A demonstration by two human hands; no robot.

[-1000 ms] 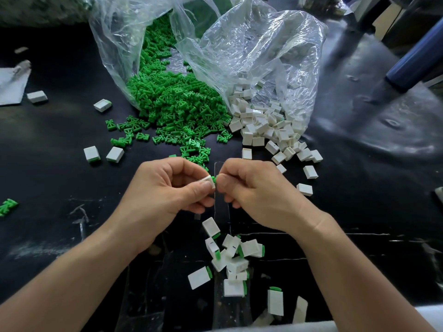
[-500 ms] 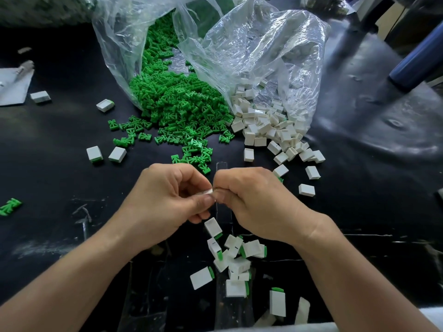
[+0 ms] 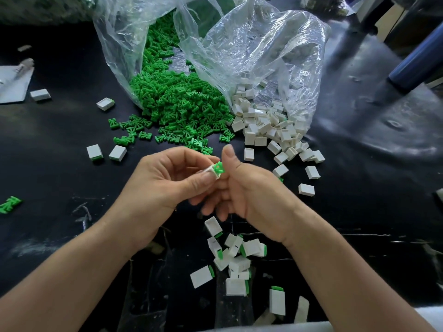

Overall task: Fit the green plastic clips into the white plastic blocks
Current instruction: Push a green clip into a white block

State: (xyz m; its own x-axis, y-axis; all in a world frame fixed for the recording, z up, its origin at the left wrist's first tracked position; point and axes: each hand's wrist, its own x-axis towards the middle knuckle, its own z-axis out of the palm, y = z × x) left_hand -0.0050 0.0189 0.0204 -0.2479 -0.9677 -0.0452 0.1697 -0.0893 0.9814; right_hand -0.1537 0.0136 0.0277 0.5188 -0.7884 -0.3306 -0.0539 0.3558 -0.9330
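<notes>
On the black desk (image 3: 359, 164), two hands work in front of the clear plastic bag (image 3: 251, 51).
Green clips (image 3: 177, 104) and white blocks (image 3: 263, 125) spill from the bag. The left hand (image 3: 167, 185) pinches one white block (image 3: 211, 172) in its fingers (image 3: 203, 180), with a green clip (image 3: 219, 167) sitting in it. The right hand (image 3: 249, 197) is beside it, thumb lifted, fingers loosely curled.

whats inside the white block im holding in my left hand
A green clip sits in the open end of the white block, which the left hand pinches. How deep the clip reaches is hidden by the block's walls and the thumb.
</notes>
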